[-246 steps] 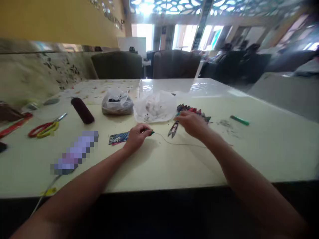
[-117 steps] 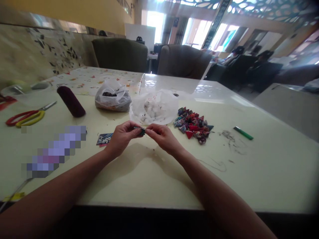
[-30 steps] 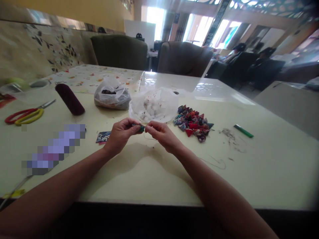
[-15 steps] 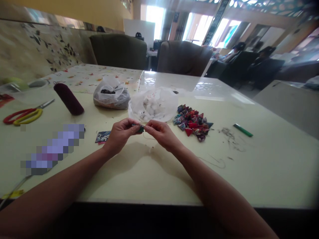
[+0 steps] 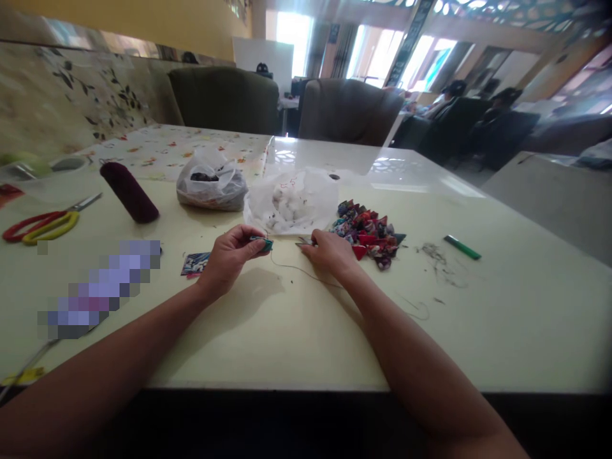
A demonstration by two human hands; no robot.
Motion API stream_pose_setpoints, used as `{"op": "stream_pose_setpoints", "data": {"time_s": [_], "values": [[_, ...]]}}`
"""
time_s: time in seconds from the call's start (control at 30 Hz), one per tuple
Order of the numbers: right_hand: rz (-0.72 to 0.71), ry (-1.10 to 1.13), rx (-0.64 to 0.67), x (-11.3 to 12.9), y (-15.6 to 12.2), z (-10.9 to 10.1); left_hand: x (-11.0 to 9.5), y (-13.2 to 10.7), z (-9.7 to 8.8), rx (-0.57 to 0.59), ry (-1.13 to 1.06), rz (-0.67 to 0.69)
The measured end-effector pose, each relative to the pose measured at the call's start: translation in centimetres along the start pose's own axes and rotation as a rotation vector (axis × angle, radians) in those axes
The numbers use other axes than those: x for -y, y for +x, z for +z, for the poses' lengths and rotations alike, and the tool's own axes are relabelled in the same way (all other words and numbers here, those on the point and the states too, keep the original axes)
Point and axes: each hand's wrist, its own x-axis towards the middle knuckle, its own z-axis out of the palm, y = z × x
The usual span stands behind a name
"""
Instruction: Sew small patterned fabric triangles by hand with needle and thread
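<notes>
A small green fabric piece (image 5: 264, 243) sits just above the pale yellow table (image 5: 287, 338), near its middle, pinched between the thumb and fingertips of the person's left hand (image 5: 228, 256); the fingers are clamped on it, which keeps it lifted and steady. A thin dark thread (image 5: 292, 269) trails from the piece in a slack curve across the table toward the right hand (image 5: 331, 251). This hand lies knuckles up on the table with its fingers curled down over a small grey metal tool (image 5: 303, 241), possibly thread snips; whether the fingers grip it or only touch it cannot be told. Just beside the right hand lies a heap of small colourful fabric triangles (image 5: 367, 231), within easy reach. Behind the hands is a translucent white plastic bag of pale stuffing (image 5: 291, 203), and left of it a second clear plastic bag with dark contents (image 5: 211, 189). A printed fabric scrap (image 5: 194, 263) lies by the left wrist. Farther left are a maroon spool of thread (image 5: 128, 192) and red and yellow scissors (image 5: 39, 225). Well to the right lie loose thread clippings (image 5: 433, 252) and a slim green stick-shaped object (image 5: 461, 247)
</notes>
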Motion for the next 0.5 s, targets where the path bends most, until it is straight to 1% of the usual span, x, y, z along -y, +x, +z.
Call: {"op": "stream_pose_setpoints", "data": {"time_s": [0.07,0.1,0.17,0.2,0.23,0.27,0.3,0.37,0.4,0.43,0.47,0.5], "values": [[-0.059,0.005,-0.096,0.1,-0.1,0.3,0.0,-0.1,0.1,0.022,0.007,0.014],[-0.111,0.054,-0.154,0.2,-0.1,0.3,-0.1,-0.1,0.1,0.034,0.016,0.021],[-0.253,0.276,-0.245,0.5,-0.2,0.5,-0.1,-0.2,0.2,0.058,0.033,0.033],[-0.327,0.438,-0.257,0.7,-0.3,0.6,0.0,-0.2,0.2,0.069,0.040,0.037],[-0.391,0.610,-0.233,1.0,-0.4,0.8,0.0,-0.3,0.2,0.080,0.044,0.041],[-0.437,0.774,-0.164,1.3,-0.6,1.0,0.1,-0.3,0.2,0.091,0.046,0.042],[-0.469,0.914,-0.047,1.7,-0.8,1.2,0.1,-0.3,0.2,0.100,0.050,0.044],[-0.485,1.094,0.256,2.4,-1.3,1.7,0.3,-0.3,0.2,0.110,0.067,0.057],[-0.479,1.140,0.379,2.6,-1.5,1.8,0.3,-0.3,0.1,0.112,0.077,0.067],[-0.470,1.166,0.449,2.7,-1.6,1.9,0.3,-0.3,0.1,0.113,0.084,0.077],[-0.453,1.183,0.452,2.7,-1.5,1.8,0.3,-0.3,0.1,0.115,0.086,0.082],[-0.423,1.192,0.396,2.5,-1.4,1.6,0.3,-0.3,0.1,0.117,0.083,0.081]]}}
